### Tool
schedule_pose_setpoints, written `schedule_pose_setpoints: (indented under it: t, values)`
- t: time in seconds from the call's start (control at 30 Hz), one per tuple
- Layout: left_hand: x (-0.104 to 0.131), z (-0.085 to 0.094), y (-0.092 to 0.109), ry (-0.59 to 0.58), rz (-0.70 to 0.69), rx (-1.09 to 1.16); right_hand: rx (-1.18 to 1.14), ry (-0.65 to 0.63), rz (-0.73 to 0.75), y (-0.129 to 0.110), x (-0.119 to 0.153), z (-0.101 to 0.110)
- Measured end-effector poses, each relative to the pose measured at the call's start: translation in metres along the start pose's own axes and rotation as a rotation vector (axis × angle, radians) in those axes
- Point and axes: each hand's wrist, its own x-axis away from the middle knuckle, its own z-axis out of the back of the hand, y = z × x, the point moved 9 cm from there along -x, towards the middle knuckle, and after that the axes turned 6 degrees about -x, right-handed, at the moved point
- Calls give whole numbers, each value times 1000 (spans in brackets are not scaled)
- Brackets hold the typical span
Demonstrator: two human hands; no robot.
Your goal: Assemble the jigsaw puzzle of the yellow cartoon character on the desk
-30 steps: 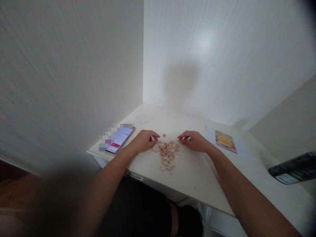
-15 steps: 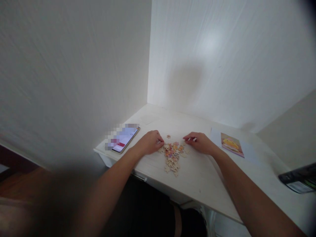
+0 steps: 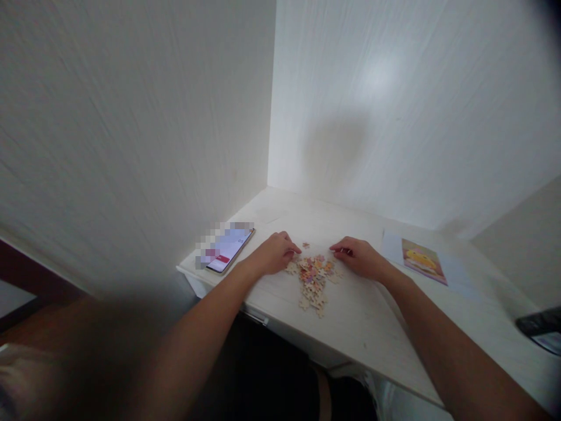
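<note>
A heap of small jigsaw puzzle pieces (image 3: 313, 280) lies on the white desk, some showing orange and pink print, others their plain pale backs. My left hand (image 3: 278, 252) rests at the heap's left edge, thumb and fingers drawn together in a pinch. Across the heap, to its upper right, my right hand (image 3: 354, 256) is also pinched, its fingertips just off the pieces. Whatever either hand may hold is too small to make out. One single puzzle piece (image 3: 305, 245) lies apart, behind the heap and between the hands.
A phone (image 3: 230, 251) with its screen lit lies left of my left arm. On the right, a sheet with a yellow picture (image 3: 423, 261) lies flat. A dark cylindrical object (image 3: 541, 327) is at the right edge. Pale walls (image 3: 350, 88) enclose the desk (image 3: 350, 327) behind and left.
The camera view has turned slightly, so everything appears a little further right. Both hands keep nearly the same places beside the heap, and the single piece still lies between them.
</note>
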Motion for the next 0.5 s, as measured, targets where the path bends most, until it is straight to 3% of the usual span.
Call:
schedule_pose_setpoints:
  t: [0.23, 0.5]
  values:
    - [0, 1, 2, -43, -1, 4, 57, 31, 26, -11, -1, 0]
    - [2, 2, 4, -63, -5, 26, 42, 92, -40, 4, -2, 4]
